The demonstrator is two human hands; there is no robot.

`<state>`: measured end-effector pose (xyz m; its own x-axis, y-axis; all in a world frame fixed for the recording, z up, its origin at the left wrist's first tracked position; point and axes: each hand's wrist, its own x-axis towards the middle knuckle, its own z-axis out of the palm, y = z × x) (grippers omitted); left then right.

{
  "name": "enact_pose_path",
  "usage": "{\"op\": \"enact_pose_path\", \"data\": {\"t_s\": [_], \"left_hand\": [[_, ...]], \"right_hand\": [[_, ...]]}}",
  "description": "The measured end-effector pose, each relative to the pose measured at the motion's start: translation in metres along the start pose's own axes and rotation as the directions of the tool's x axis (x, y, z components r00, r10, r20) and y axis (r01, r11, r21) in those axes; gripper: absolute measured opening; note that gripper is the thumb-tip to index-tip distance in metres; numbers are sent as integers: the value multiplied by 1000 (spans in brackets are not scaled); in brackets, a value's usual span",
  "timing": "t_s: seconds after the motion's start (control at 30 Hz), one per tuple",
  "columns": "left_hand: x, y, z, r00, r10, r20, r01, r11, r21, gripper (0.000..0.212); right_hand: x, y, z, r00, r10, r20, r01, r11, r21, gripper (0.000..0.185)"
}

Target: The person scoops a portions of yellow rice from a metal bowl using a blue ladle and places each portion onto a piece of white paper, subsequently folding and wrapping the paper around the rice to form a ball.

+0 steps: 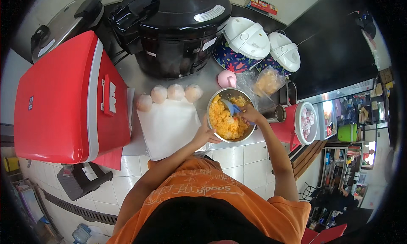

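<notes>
A steel mixing bowl [209, 116] of yellow-orange rice [226, 120] sits at the counter's front edge. My left hand [206, 134] grips its near left side, thumb over the rim. Inside the bowl, my right hand [250, 114] holds the handle of a blue plastic scoop [229, 106], its cup resting in the rice. Left of the bowl lies a stack of white paper sheets [170, 126]. Several round, pale bundles [175, 92] in thin wrapping line its far edge. Just behind the bowl is a pink plastic cup [226, 79], which looks upside down.
A red cooler box [63, 101] bounds the left side, and a large black pot [178, 43] stands behind. Two patterned containers with white lids [246, 37], a plastic bag of brownish food [269, 81], a metal canister [276, 113] and a red bucket [283, 124] are to the right.
</notes>
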<state>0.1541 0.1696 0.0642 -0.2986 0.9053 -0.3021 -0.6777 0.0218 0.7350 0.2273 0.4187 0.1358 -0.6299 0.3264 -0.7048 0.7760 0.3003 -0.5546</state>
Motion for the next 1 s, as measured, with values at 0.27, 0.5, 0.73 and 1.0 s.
{"op": "enact_pose_path", "data": {"t_s": [0.27, 0.5, 0.73, 1.0], "left_hand": [[1, -1, 5, 997, -56, 47, 56, 998, 3, 77], [-2, -6, 2, 1000, -26, -6, 26, 1000, 16, 77], [-4, 5, 9, 997, -59, -42, 63, 991, 114, 78], [-1, 9, 11, 999, -44, -12, 46, 991, 129, 77]], "right_hand": [[-28, 51, 12, 717, -648, -259, 482, 728, -488, 43], [-112, 24, 60, 821, -500, -276, 93, 594, -799, 63], [-47, 13, 86, 815, -390, -428, -148, 574, -805, 64], [-22, 44, 12, 764, -420, -490, 119, 838, -533, 34]]}}
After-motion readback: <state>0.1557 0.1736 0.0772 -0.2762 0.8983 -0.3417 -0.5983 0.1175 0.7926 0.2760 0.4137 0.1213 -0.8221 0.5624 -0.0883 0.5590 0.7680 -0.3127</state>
